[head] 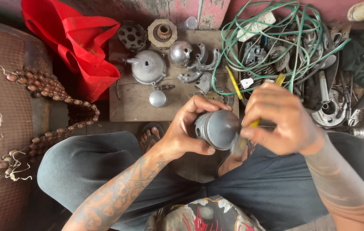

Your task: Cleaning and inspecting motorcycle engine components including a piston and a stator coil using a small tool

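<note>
My left hand (186, 128) grips a grey metal piston (218, 128), its rounded crown turned toward me, held above my lap. My right hand (282, 117) is closed around a yellow-handled tool (255, 122) whose blurred tip touches the piston's right edge. Both forearms come in from the bottom of the view. I sit cross-legged in dark trousers, with a sandalled foot (150, 136) showing below the left hand.
A wooden board (132, 102) ahead carries metal engine parts: a domed cover (148, 67), a clutch disc (162, 32), a shiny cap (157, 98). Green wire (267, 25) and tools pile at right. A red bag (79, 47) and brown beads (40, 85) lie left.
</note>
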